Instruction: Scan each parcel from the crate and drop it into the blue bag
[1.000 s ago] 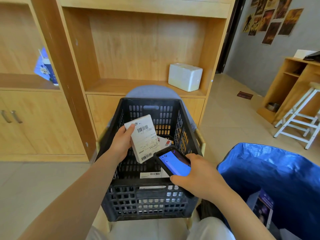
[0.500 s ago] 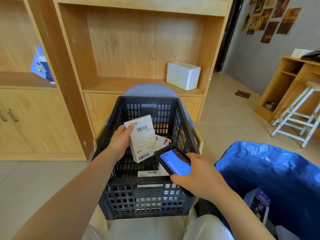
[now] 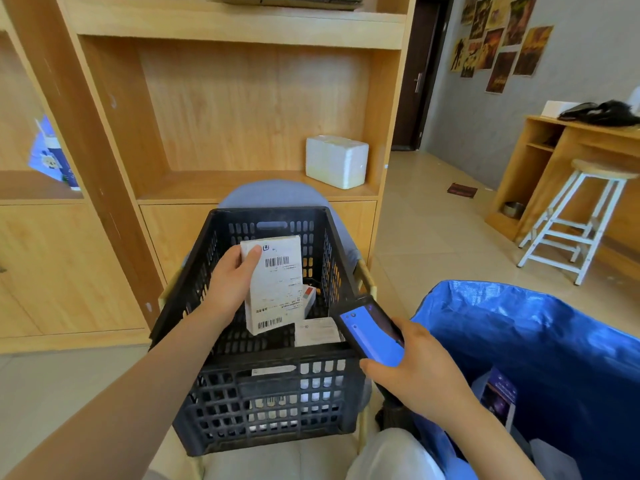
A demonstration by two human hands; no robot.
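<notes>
My left hand grips a white boxed parcel by its left edge and holds it upright over the black plastic crate, barcode label facing me. My right hand holds a phone scanner with a lit blue screen, just right of the parcel, over the crate's near right corner. More parcels lie in the crate's bottom. The open blue bag stands at the right with a dark printed parcel inside.
The crate sits on a chair with a grey-blue backrest, in front of a wooden shelf unit that carries a white foam box. A white stool and wooden desk stand at the far right. Tiled floor lies between.
The parcel in my left hand has turned more upright. My right hand with the scanner has drawn away to the right, towards the blue bag.
</notes>
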